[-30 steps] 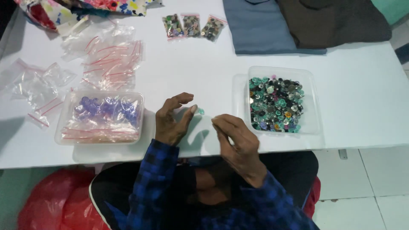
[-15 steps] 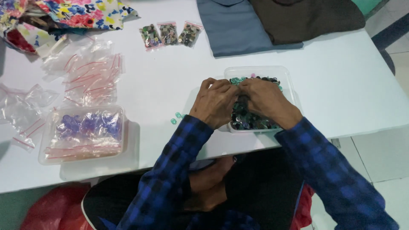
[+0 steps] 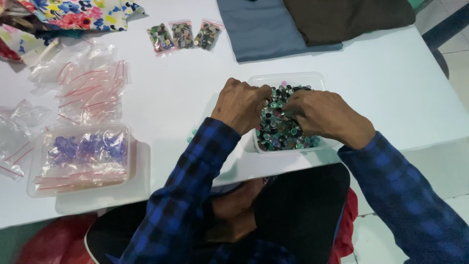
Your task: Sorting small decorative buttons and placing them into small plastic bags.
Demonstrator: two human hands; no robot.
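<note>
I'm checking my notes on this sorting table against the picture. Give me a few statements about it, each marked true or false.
1. Both hands, left hand and right hand, are in the clear tub of small beads. True.
2. Three small filled bags lie in a row at the far side. True.
3. The second tub holds green beads. False: its contents are purple, in bags.
4. The table is black. False: it is white.

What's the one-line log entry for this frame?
left hand: in bead tub | right hand: in bead tub | beads: being picked | grip: unclear
</note>
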